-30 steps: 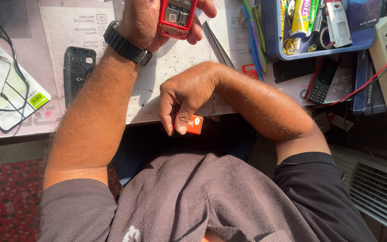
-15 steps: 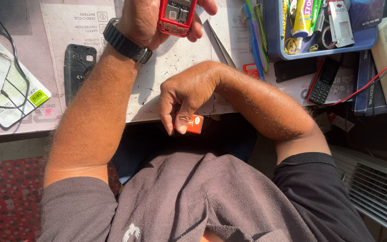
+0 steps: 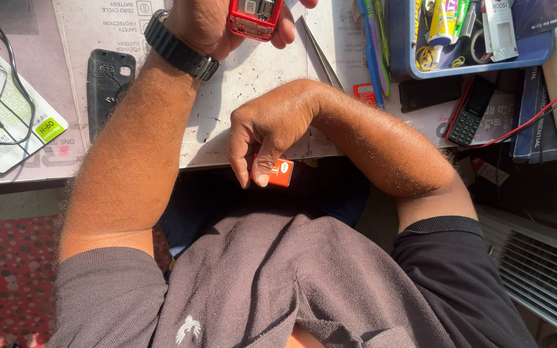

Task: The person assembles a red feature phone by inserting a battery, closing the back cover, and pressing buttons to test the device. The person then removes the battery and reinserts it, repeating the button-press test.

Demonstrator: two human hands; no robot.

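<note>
Seen from the head camera, a red phone (image 3: 254,16) with its back off is gripped at the top edge of the frame by the left hand (image 3: 211,26), fingers closed around it above the counter (image 3: 227,96), while a small orange card (image 3: 278,173) is pinched between thumb and fingers of the right hand (image 3: 269,132) just past the counter's near edge, over the lap. Because the card is held off the counter, it could probably be dropped into the lap or onto the floor if the pinch were loosened. The open phone could likewise be knocked against the tweezers (image 3: 320,55) lying just beside it.
</note>
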